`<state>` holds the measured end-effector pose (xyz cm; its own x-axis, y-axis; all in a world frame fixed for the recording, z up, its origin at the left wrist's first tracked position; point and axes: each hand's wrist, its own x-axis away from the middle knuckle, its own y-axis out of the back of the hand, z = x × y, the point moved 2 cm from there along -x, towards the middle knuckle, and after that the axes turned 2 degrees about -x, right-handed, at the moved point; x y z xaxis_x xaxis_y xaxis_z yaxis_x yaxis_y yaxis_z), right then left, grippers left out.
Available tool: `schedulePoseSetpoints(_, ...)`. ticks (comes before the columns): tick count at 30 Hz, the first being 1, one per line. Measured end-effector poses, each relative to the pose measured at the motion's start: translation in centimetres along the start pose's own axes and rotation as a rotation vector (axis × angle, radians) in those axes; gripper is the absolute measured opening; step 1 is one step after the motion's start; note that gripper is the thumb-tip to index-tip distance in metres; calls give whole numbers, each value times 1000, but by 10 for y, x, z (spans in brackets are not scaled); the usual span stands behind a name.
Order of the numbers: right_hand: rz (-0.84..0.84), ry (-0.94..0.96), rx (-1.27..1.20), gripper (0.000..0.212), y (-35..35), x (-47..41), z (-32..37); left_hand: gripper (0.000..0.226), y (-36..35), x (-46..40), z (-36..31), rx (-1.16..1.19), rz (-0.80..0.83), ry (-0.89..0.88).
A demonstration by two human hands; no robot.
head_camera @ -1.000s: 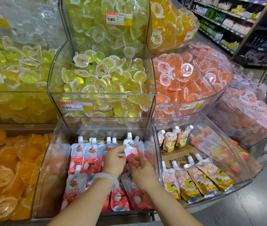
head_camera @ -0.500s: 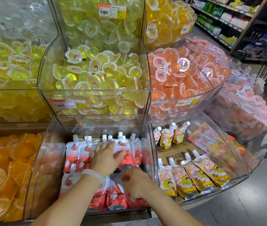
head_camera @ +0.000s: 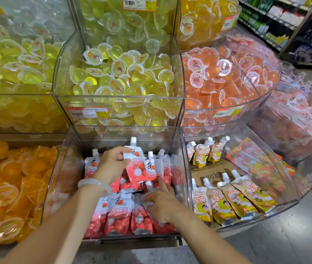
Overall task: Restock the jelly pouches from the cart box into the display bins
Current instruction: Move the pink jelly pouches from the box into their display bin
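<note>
Both my hands are inside the clear bottom bin (head_camera: 181,168) that holds red-and-white lychee jelly pouches. My left hand (head_camera: 111,164), with a pale bangle on the wrist, grips one red pouch (head_camera: 137,168) by its upper left side and holds it upright above the back row. My right hand (head_camera: 160,202) lies lower, its fingers spread and pressing on the front row of red pouches (head_camera: 119,214), holding none. More red pouches (head_camera: 157,166) stand at the back right of the bin.
To the right, a curved clear bin (head_camera: 265,187) holds yellow-orange pouches (head_camera: 227,202) on cardboard. Above sit bins of yellow jelly cups (head_camera: 122,77) and orange-pink jelly cups (head_camera: 218,73). An orange cup bin (head_camera: 8,187) stands at the left. Grey floor lies at lower right.
My left hand has lifted one red pouch up above the back row. My right hand has slid slightly right across the front row. The camera has moved closer.
</note>
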<state>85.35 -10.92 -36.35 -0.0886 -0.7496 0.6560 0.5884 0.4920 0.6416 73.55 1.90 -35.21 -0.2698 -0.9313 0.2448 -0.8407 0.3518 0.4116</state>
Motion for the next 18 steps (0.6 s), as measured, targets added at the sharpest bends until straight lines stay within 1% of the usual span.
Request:
schedulePoseSetpoints(2, 26, -12, 109, 65, 2, 3, 5, 26, 9, 2, 6, -42, -26, 12)
schedulePoseSetpoints(5, 71, -85, 228, 71, 4, 6, 10, 29, 8, 7, 11, 27, -35, -8)
schedulePoseSetpoints(7, 68, -107, 238, 77, 0, 8, 8, 31, 4, 10, 13, 81, -49, -18)
schedulePoseSetpoints(9, 57, -111, 184, 84, -6, 9, 3, 32, 2, 11, 14, 105, -63, -27)
schedulePoseSetpoints(11, 26, -73, 156, 91, -10, 10, 2, 30, 3, 12, 16, 84, -61, -46)
schedulePoseSetpoints(13, -19, -27, 211, 96, -10, 9, 3, 29, 3, 13, 18, 57, -54, -68)
schedulePoseSetpoints(15, -40, -13, 236, 96, -4, 8, 4, 29, 4, 14, 20, 66, -40, -67)
schedulePoseSetpoints(18, -76, -11, 339, 82, -2, 4, 5, 27, 3, 15, 25, 61, 7, -72)
